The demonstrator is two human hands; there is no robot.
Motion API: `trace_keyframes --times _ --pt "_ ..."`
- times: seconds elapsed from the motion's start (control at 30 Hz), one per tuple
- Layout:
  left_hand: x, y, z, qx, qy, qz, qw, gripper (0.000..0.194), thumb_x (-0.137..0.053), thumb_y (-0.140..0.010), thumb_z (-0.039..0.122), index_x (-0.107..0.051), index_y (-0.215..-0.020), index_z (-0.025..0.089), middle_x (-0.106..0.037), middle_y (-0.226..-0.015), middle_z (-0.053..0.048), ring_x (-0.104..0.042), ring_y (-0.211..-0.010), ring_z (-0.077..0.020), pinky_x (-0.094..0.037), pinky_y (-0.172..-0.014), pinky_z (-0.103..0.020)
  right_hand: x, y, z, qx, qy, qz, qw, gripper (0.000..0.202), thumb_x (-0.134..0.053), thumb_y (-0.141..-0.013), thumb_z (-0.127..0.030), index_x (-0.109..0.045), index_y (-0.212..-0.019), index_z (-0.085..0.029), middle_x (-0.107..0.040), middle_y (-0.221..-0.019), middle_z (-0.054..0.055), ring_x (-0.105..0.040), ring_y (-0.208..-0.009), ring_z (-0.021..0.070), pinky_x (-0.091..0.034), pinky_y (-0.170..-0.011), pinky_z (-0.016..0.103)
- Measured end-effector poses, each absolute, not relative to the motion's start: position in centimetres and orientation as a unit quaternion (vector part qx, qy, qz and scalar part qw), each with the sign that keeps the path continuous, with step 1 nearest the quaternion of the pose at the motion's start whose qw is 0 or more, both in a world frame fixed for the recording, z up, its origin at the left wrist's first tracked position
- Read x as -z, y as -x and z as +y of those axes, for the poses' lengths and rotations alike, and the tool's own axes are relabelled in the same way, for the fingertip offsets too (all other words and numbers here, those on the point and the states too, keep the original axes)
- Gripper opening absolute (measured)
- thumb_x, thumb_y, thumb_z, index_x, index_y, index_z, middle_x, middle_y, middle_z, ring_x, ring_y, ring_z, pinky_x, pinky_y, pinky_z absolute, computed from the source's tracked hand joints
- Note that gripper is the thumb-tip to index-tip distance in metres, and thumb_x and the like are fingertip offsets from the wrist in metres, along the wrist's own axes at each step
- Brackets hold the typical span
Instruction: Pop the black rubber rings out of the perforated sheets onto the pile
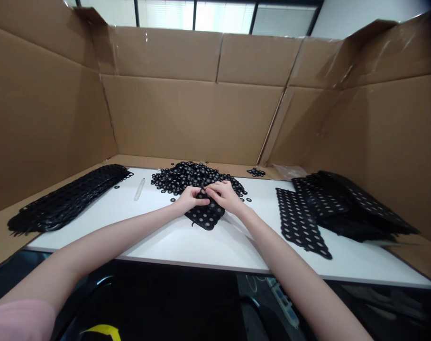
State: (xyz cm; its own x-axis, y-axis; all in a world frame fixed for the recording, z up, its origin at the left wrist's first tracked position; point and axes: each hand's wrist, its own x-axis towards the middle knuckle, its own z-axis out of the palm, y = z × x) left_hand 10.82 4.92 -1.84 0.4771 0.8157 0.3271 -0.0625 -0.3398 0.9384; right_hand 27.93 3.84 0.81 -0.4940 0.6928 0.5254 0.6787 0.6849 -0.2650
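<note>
- Because the black spotted sheet (203,220) bends between my left hand (189,201) and right hand (226,196), mid-desk (158,246), a slack grip could let it slip.
- My left hand pinches it, thumb on top; my right fingers close near its far edge. Whether they also nip a ring, I cannot tell. Tugging too hard there could tear the sheet.
- Just beyond, the heap of black rings (187,171) sits so close that a knuckle could scatter some.
- Near my right hand, a loose ring (249,200) could get flicked away by my wrist.
- Farther right, the flat sheet (300,220) lies beside my forearm; a wide elbow could drag it.
- Leftward, the clear pen-like tube (139,189) could roll if my arm brushes it.
</note>
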Motion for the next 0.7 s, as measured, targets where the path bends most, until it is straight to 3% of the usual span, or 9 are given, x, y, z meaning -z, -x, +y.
trace_keyframes --times 0.2,0.37,0.6,0.7 --pt "1.7 -10.9 4.8 -0.433 -0.703 0.266 0.498 0.023 -0.074 -0.059 0.027 -0.066 -0.073 0.011 -0.060 -0.065 0.001 -0.053 -0.063 -0.0125 -0.037 -0.065 -0.025 -0.7 -27.5 4.0 0.032 0.423 -0.834 0.352 0.026 -0.043 -0.087 -0.024 -0.063 -0.071 -0.020 -0.065 -0.068 0.001 -0.056 -0.067 0.0140 -0.031 -0.081 0.033" --pt "1.6 -10.8 4.8 -0.434 -0.690 0.259 0.519 0.020 -0.073 -0.060 0.026 -0.063 -0.069 0.012 -0.059 -0.065 0.002 -0.052 -0.064 -0.0124 -0.036 -0.066 -0.024 -0.6 -27.6 4.5 -0.096 0.423 -0.767 0.473 0.026 -0.044 -0.083 -0.026 -0.058 -0.063 -0.019 -0.064 -0.061 0.000 -0.058 -0.059 0.0148 -0.040 -0.063 0.026" --pt "1.5 -10.9 4.8 -0.449 -0.674 0.264 0.524 0.022 -0.073 -0.060 0.027 -0.059 -0.065 0.012 -0.056 -0.063 0.003 -0.051 -0.063 -0.0117 -0.035 -0.065 -0.024 -0.6 -27.3 5.0 -0.164 0.416 -0.710 0.543 0.025 -0.043 -0.081 -0.028 -0.057 -0.062 -0.018 -0.065 -0.060 0.002 -0.062 -0.061 0.0171 -0.045 -0.066 0.028" --pt "1.8 -10.9 4.7 -0.450 -0.656 0.274 0.541 0.024 -0.075 -0.056 0.025 -0.057 -0.064 0.012 -0.060 -0.068 0.001 -0.053 -0.065 -0.0121 -0.038 -0.067 -0.024 -0.8 -29.2 5.6 -0.140 0.449 -0.612 0.636 0.034 -0.031 -0.085 -0.030 -0.055 -0.065 -0.018 -0.063 -0.056 0.002 -0.061 -0.058 0.0164 -0.046 -0.068 0.029"
